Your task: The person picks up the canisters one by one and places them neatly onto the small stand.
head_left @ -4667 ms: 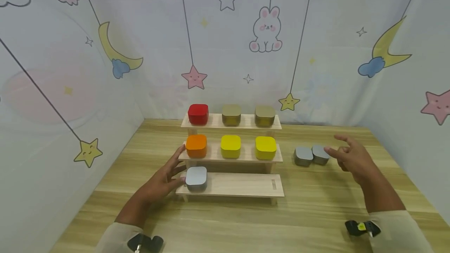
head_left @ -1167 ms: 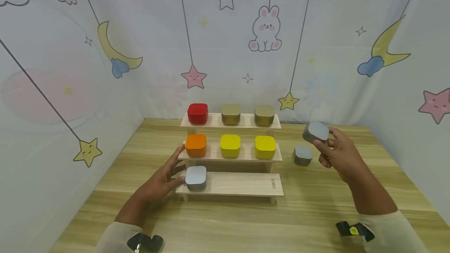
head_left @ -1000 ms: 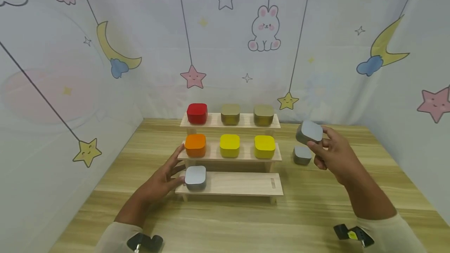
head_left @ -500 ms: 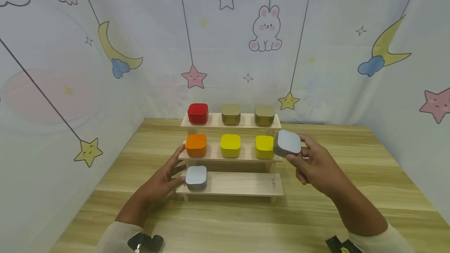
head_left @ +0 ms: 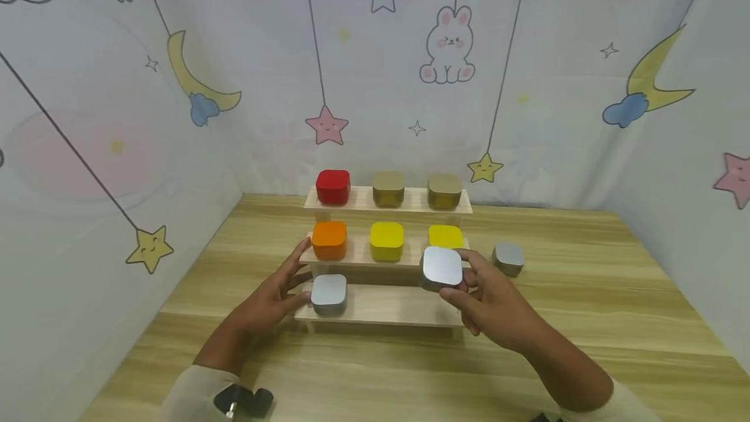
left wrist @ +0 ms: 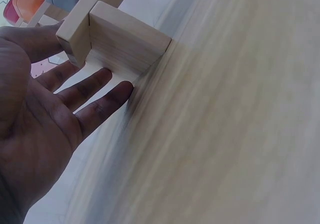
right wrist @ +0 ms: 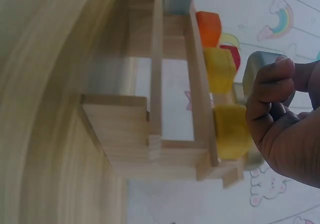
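A stepped wooden rack (head_left: 381, 308) stands on the table with three shelves. My right hand (head_left: 495, 305) pinches a rounded grey block (head_left: 442, 267) between thumb and fingers, above the right part of the lowest shelf. In the right wrist view the grey block (right wrist: 260, 66) is partly hidden behind curled fingers. At the rack's left end is my left hand (head_left: 266, 305), fingers extended, its thumb close to a second grey block (head_left: 329, 293) on the bottom shelf. In the left wrist view those spread fingers (left wrist: 95, 101) lie beside the rack's wooden end.
The middle shelf bears an orange block (head_left: 330, 239) and two yellow blocks (head_left: 387, 241); the right yellow one is partly covered by the held block. A red block (head_left: 333, 187) and two olive-gold blocks (head_left: 388, 189) occupy the top shelf. Another grey block (head_left: 508, 259) sits on the table, right.
My right hand has picked up one grey block from the table at right and carried it left and down, toward the lowest shelf. The left hand has stayed at the rack's left end.
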Demonstrator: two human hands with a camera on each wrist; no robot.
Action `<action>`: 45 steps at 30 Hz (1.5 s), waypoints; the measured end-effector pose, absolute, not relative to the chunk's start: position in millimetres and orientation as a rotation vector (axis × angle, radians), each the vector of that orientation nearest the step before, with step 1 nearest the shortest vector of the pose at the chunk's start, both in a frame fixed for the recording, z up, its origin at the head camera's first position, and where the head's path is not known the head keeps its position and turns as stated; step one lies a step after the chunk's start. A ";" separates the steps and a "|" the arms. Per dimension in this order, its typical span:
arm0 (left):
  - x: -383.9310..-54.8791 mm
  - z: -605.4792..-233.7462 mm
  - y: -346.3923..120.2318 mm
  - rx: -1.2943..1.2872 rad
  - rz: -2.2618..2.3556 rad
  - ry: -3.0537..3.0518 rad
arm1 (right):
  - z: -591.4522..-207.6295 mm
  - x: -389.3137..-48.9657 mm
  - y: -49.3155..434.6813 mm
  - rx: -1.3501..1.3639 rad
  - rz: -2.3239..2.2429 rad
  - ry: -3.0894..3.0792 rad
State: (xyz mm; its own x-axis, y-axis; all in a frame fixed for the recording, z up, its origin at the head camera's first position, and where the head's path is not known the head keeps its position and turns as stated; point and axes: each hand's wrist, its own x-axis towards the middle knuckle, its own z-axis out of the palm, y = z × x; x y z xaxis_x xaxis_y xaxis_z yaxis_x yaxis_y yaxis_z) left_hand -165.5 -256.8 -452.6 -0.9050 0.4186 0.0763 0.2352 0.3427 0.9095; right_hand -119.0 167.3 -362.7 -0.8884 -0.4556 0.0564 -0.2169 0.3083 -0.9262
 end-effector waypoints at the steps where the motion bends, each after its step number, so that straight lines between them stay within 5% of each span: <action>1: -165.7 -452.6 -256.7 0.598 1.603 2.425 | -365.5 -118.4 164.5 -0.620 -1.610 2.347; 45: -166.7 -452.0 -256.1 0.582 1.604 2.421 | -397.4 -134.5 96.9 -0.599 -1.313 2.373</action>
State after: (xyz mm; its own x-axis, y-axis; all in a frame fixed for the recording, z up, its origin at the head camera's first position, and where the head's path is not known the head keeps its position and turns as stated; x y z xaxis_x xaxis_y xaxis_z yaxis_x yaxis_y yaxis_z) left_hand -166.7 -256.1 -452.0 -0.9074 0.4152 0.0650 0.2216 0.3413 0.9134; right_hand -134.5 96.9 -397.4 -0.8444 -0.5249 -0.1076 -0.1878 0.4779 -0.8581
